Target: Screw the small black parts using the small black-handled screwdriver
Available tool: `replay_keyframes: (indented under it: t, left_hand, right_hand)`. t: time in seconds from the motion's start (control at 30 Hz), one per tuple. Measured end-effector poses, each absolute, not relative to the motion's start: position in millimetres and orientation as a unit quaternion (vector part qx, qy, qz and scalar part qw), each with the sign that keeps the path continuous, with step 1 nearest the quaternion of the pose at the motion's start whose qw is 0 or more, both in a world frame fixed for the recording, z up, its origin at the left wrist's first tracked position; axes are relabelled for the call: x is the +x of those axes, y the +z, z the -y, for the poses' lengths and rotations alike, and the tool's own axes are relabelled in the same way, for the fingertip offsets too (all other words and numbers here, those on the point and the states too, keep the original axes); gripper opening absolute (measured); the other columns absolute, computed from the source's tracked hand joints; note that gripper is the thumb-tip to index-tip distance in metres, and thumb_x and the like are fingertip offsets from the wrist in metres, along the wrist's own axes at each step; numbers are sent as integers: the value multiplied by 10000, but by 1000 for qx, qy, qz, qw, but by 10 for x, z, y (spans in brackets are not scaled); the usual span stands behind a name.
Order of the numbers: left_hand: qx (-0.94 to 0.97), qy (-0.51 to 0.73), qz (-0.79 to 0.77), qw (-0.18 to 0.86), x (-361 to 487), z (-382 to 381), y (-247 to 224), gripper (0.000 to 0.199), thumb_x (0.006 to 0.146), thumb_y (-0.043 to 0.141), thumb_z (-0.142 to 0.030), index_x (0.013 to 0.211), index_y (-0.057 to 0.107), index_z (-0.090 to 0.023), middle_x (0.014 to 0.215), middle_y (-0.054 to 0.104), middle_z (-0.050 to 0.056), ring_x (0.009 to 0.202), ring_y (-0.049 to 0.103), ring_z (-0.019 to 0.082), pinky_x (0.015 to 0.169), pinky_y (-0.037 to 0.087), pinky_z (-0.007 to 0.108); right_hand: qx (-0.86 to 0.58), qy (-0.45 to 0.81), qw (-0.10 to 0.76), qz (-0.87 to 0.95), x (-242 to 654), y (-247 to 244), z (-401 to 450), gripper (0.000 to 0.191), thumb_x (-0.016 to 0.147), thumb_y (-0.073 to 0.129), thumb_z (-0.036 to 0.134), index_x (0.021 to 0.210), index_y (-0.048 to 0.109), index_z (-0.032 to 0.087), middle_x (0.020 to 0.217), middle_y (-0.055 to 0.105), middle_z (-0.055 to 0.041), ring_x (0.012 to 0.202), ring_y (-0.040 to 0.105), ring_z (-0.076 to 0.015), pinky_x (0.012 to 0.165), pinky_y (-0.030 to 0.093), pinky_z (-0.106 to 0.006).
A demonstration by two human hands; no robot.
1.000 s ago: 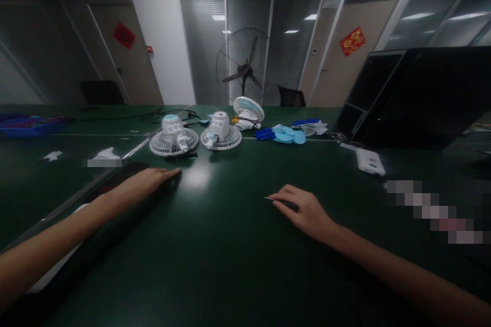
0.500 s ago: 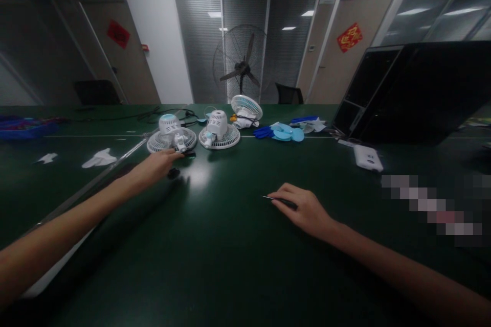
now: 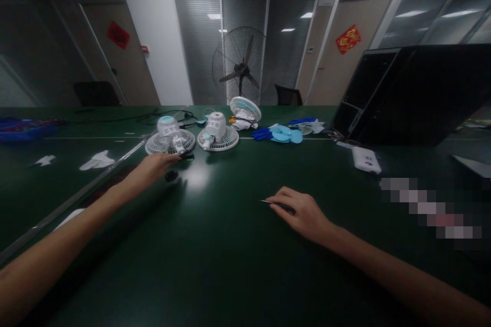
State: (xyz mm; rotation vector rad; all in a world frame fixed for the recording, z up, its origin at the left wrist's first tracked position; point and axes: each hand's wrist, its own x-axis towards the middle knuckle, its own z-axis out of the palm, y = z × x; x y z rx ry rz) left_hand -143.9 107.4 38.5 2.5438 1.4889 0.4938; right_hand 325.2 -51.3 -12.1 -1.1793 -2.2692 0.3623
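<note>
My right hand rests low over the green table, its fingers closed round a small screwdriver with a dark handle. The thin metal shaft points left. My left hand reaches forward on the left, fingers closed at a small dark piece whose kind is too blurred to make out. Just beyond it is a white fan, lying grille down with its motor housing up. A second white fan lies the same way to its right. Below my left hand sits a small black round part.
A third fan leans farther back. Right of it are light-blue fan blades and blue gloves. A white box-like device lies near a large black monitor. White gloves and a blue tray are left.
The whole view has shifted slightly. Both hands keep nearly the same places, the right one still with the screwdriver. A pale edge has come into view at the far right.
</note>
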Motion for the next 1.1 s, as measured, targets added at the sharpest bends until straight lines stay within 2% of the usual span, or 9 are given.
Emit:
replay_keyframes:
  t: [0.2, 0.33, 0.5, 0.67, 0.87, 1.1]
  left_hand:
    - [823, 173, -523, 137, -1558, -1219, 256, 546, 841, 629, -427, 1328, 686, -187, 1090, 756, 97, 965, 711, 300, 854, 555, 388]
    - [804, 180, -547, 148, -1528, -1161, 277, 499, 814, 649, -441, 1241, 727, -194, 975, 756, 81, 910, 713, 296, 811, 542, 372]
    - [778, 199, -567, 183, -1569, -1197, 255, 483, 802, 665, -492, 1183, 733, -203, 967, 758, 75, 922, 713, 293, 801, 537, 366]
    - [770, 173, -569, 232, -1659, -1312, 145, 512, 780, 695, -531, 1166, 727, -195, 947, 744, 62, 846, 716, 261, 738, 541, 338]
    - [771, 183, -573, 209, -1644, -1291, 142, 461, 792, 674, -481, 1159, 743, -211, 974, 741, 56, 868, 710, 256, 750, 540, 328]
    - [765, 188, -579, 210, -1691, -1325, 129, 490, 736, 690, -522, 1095, 758, -196, 970, 754, 72, 865, 715, 270, 740, 546, 321]
  right_hand:
    - [-440, 115, 266, 850, 3262, -158, 494, 260, 1067, 567, 300, 1270, 712, 228, 1130, 685, -64, 857, 691, -172, 722, 588, -284]
    - [-433, 118, 271, 852, 3265, -176, 484, 268, 1075, 554, 314, 1279, 705, 227, 1144, 680, -69, 861, 691, -173, 705, 588, -284]
    - [-434, 131, 269, 850, 3264, -157, 501, 264, 1076, 553, 304, 1281, 698, 223, 1151, 674, -66, 859, 687, -170, 697, 589, -283]
    - [-432, 141, 267, 850, 3274, -167, 505, 259, 1074, 563, 291, 1287, 692, 219, 1165, 668, -64, 880, 685, -165, 716, 590, -272]
    - [-433, 129, 267, 851, 3266, -166, 497, 258, 1075, 562, 288, 1282, 696, 214, 1168, 670, -68, 870, 686, -163, 709, 589, -271]
    - [-434, 123, 262, 853, 3249, -141, 506, 252, 1065, 571, 265, 1277, 699, 216, 1146, 673, -63, 857, 682, -165, 709, 583, -274]
